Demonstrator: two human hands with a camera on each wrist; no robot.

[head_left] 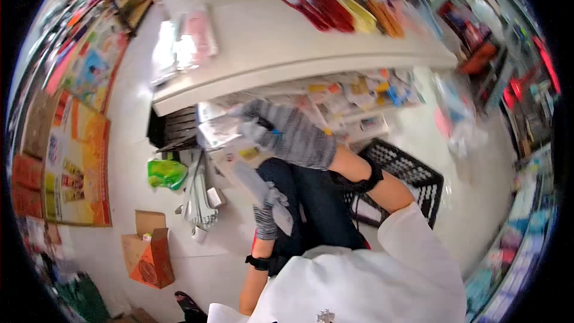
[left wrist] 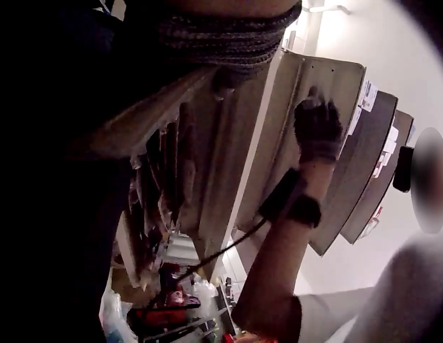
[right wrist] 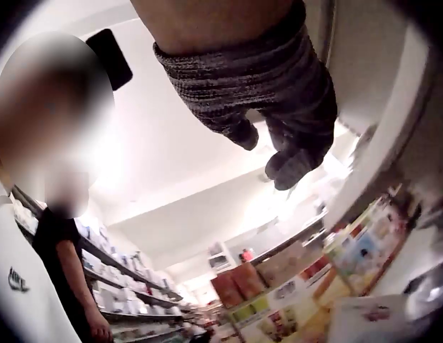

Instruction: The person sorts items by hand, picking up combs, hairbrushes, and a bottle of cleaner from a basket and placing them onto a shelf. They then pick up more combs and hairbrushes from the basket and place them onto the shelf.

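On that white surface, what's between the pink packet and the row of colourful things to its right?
Nothing: the head view shows a bare stretch of white surface between the pink packet and the colourful row.

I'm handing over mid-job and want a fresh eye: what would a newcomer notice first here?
Probably the grey-gloved right hand, mid-picture in the head view below the front edge of the white shelf, with the gloved left hand lower down by the dark trousers. Next, likely the red, yellow and orange items atop that shelf, and the open orange carton on the floor, lower left.
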